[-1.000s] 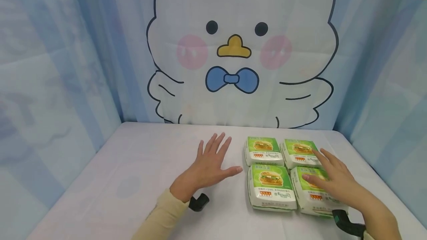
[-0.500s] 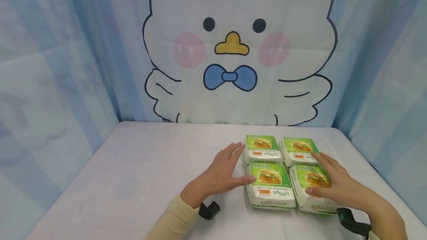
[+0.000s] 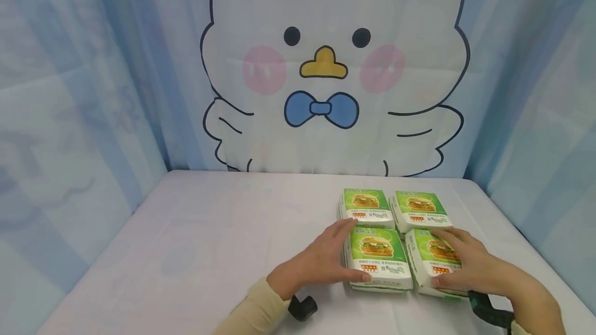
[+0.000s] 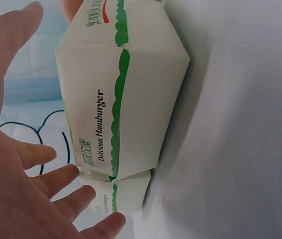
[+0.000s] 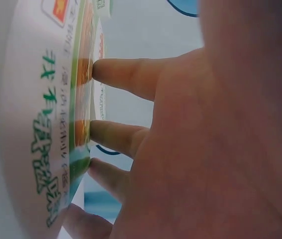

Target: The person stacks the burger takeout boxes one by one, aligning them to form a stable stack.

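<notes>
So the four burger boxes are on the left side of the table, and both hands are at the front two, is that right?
Not quite: the four boxes are on the right side of the table, as the head view shows. The left hand is at the front left box, the right hand at the front right box.

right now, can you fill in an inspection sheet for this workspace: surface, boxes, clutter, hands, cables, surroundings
Surface: pale table, looks flat.
Job's things: near-left box, near-right box, far-left box, far-right box; burger pictures on top, arranged two by two, lids apparently closed.
Clutter: nothing seen.
Left hand: beside the near-left box, fingers spread; contact unclear.
Right hand: fingertips at the near-right box's top; contact unclear.
Cables: nothing seen.
Surroundings: blue curtains at both sides; backdrop with cartoon bird.
</notes>
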`<action>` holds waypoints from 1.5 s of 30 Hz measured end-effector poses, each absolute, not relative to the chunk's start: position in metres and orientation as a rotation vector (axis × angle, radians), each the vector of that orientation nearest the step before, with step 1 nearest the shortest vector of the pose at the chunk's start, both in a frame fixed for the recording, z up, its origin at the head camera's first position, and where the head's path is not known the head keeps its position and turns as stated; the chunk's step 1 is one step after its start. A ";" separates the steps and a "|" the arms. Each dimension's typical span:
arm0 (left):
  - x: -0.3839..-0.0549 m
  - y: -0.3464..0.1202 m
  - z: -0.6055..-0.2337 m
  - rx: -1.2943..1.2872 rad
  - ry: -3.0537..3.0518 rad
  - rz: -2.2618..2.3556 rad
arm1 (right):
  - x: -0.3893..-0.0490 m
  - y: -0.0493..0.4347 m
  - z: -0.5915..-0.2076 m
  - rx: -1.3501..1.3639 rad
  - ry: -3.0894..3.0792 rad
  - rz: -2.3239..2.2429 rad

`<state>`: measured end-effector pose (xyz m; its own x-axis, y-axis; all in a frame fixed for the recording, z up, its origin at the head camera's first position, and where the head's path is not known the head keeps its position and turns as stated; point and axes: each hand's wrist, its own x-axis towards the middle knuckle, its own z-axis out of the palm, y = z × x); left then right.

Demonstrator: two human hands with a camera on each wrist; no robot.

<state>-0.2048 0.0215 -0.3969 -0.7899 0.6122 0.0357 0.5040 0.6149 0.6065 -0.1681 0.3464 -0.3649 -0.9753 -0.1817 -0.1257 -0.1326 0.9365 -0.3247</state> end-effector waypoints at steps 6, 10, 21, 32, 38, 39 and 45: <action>-0.204 0.024 -0.402 0.969 2.669 0.880 | -0.168 0.343 -0.368 -0.210 2.947 -0.452; -0.204 0.024 -0.401 0.996 2.691 0.861 | -0.169 0.342 -0.369 -0.202 2.962 -0.435; -0.205 0.017 -0.396 1.033 2.700 0.839 | -0.169 0.339 -0.367 -0.183 2.970 -0.428; -0.208 -0.002 -0.380 1.072 2.679 0.882 | -0.170 0.338 -0.363 -0.169 2.936 -0.470; -0.211 -0.015 -0.374 1.084 2.662 0.906 | -0.169 0.338 -0.362 -0.202 2.923 -0.525; -0.211 -0.017 -0.372 1.082 2.659 0.914 | -0.169 0.339 -0.361 -0.209 2.924 -0.533; -0.216 -0.033 -0.365 1.032 2.660 0.978 | -0.169 0.338 -0.360 -0.237 2.942 -0.555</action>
<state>-0.2157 -0.0332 -0.3654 -0.7588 0.6419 0.1106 0.5607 0.5573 0.6124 -0.1685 0.3384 -0.3601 -0.9781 -0.1794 -0.1057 -0.1286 0.9196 -0.3711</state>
